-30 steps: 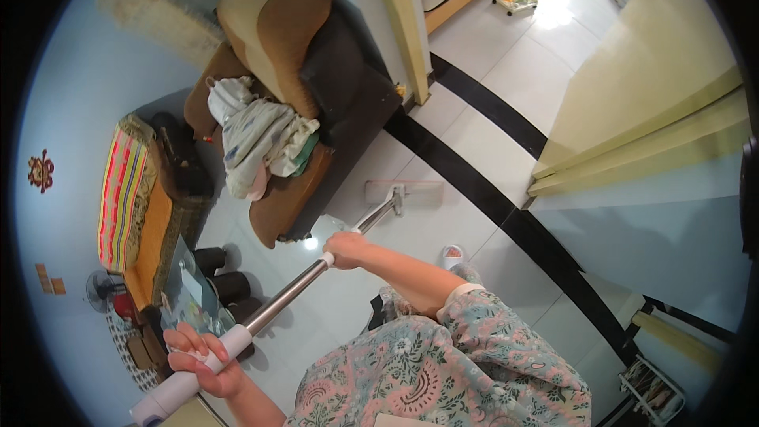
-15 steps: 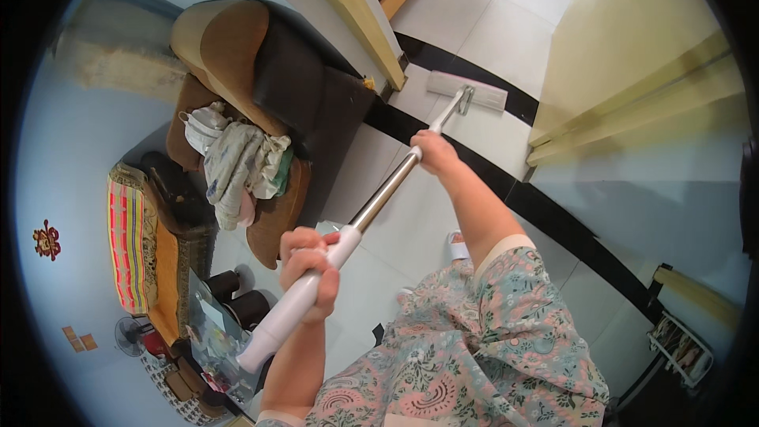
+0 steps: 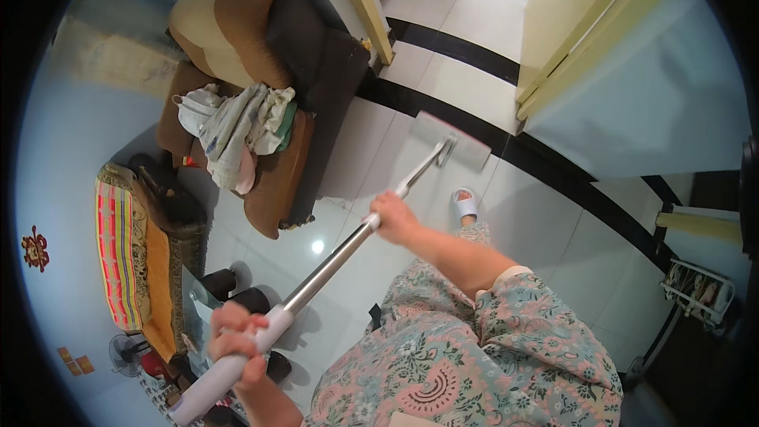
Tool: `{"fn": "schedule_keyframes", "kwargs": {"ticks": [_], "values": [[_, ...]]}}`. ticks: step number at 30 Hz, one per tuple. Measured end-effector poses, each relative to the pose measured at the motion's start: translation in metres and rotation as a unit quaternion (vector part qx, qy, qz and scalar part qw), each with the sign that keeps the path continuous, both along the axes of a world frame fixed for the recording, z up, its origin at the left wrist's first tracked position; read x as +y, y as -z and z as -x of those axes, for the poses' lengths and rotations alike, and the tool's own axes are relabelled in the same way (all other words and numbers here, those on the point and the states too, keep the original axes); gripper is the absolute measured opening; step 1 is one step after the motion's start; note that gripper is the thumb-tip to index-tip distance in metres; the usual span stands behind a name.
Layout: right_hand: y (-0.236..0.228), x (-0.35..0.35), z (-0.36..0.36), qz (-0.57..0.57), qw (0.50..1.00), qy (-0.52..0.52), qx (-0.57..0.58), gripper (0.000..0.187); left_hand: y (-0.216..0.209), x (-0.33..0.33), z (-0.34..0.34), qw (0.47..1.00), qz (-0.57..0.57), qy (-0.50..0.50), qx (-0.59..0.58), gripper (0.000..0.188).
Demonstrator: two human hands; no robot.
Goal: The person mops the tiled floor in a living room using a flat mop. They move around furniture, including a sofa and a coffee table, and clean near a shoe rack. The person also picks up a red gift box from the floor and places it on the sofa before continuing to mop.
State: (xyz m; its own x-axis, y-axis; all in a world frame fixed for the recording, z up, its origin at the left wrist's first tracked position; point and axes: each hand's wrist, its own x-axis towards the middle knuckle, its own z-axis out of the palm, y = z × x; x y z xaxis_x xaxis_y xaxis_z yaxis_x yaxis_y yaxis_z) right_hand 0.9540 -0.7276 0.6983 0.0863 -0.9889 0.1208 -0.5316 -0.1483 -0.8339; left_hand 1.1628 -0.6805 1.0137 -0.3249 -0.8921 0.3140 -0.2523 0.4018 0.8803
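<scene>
Left grip (image 3: 237,340) was closed on the white handle (image 3: 207,390) of a flat mop (image 3: 332,263); right grip (image 3: 393,217) was closed around it farther down. White tiled floor (image 3: 545,245) extended below both. Left of the right grip stood a brown armchair (image 3: 336,71), bearing heaped cloth (image 3: 241,130). Ahead-right of the right grip, the mop head (image 3: 466,146) rested on the floor. A white slipper (image 3: 466,208) was positioned right of that grip.

We count two hands, one left hand (image 3: 236,342) and one right hand (image 3: 395,219), one flat mop (image 3: 332,264), one slipper (image 3: 468,209) at three o'clock, one armchair (image 3: 288,164) at ten, one electric fan (image 3: 123,353) at eight, one wall ornament (image 3: 35,249) at nine.
</scene>
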Motion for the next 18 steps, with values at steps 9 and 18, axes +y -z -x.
{"fn": "schedule_keyframes", "kwargs": {"ticks": [9, 18], "values": [[-0.059, 0.105, -0.159, -0.100, 0.956, -0.274, -0.018, 0.005, -0.059, 0.130, -0.122, 0.980, 0.035, -0.197, 0.011, 0.034], [0.025, 0.098, 0.009, -0.067, 0.977, -0.146, 0.139, 0.007, 0.055, 0.148, -0.026, 0.986, -0.031, -0.154, 0.052, 0.024]]}}
